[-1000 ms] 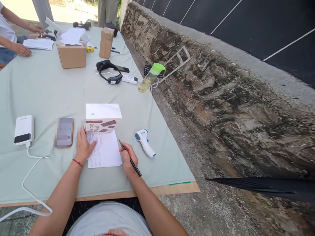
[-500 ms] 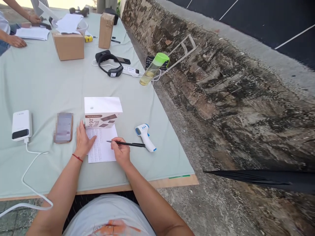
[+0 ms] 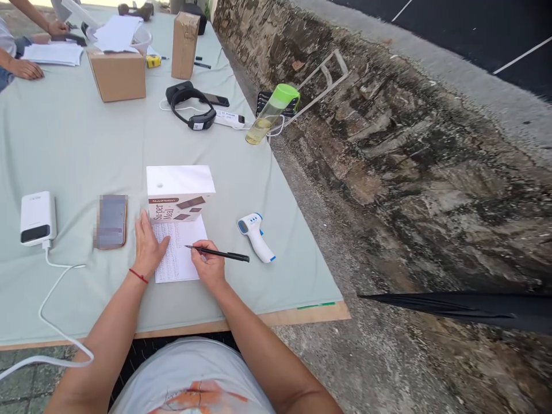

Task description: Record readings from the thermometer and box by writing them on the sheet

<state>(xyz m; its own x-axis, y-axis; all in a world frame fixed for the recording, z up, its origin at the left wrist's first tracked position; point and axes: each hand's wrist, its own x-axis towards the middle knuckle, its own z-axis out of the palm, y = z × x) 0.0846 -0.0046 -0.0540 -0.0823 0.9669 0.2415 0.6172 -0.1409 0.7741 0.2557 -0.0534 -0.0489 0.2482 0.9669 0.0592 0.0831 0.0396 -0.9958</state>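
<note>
A black pen (image 3: 230, 255) is pinched in my right hand (image 3: 209, 264), its tip over a sheet of paper (image 3: 186, 261) with small lines of text or marks. My left hand (image 3: 150, 246) rests along the paper's left edge, thumb apart from the fingers, beside a white box (image 3: 181, 179) with "Super Meal" on its front. That box stands upright at the paper's far end and hides part of it. To the right of the pen lies a white and blue infrared thermometer (image 3: 255, 236). A smartphone (image 3: 112, 223) lies left of my left hand.
A white power bank (image 3: 38, 215) trails a cable (image 3: 43, 313) at left. Farther off are a black headset (image 3: 192, 109), a green-capped bottle (image 3: 269, 115) and cardboard boxes (image 3: 118, 77) (image 3: 184, 49). Another person's hand (image 3: 26, 69) rests at the far left. A stone wall (image 3: 366, 149) borders the right.
My right hand and the pen have shifted slightly left over the paper. The smartphone screen has dimmed. The left hand stays by the box, and the view has tilted a little.
</note>
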